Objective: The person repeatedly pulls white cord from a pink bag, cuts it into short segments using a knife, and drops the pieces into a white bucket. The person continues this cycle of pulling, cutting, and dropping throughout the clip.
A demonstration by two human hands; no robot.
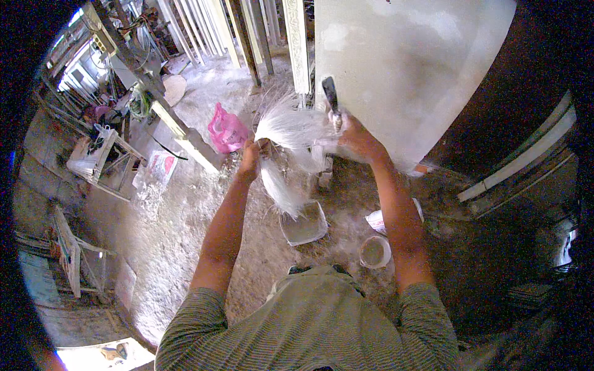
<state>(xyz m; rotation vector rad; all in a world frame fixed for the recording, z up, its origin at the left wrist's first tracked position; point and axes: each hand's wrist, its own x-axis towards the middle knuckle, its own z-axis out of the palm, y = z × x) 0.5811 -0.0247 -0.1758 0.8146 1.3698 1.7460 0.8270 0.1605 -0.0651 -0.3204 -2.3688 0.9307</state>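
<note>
A bundle of long white fibres [291, 127] spreads between my two hands. My left hand [250, 159] is closed around its near part, and a loose tail of strands [279, 188] hangs below the fist toward a square tub [304, 226] on the floor. At the other end of the bundle, my right hand [360, 141] is closed on a small hand tool with a dark end [330, 91], perhaps a scraper, pointing up and away. White residue coats the fingers there. Whether that hand also pinches some strands I cannot tell.
A large pale panel [408, 68] stands just beyond my right hand. A pink plastic bag [227, 128] lies left of the fibres. Near my right forearm sit a round bucket [375, 252] and a white packet [376, 221]. A post [185, 139] and wooden frame [108, 162] stand left.
</note>
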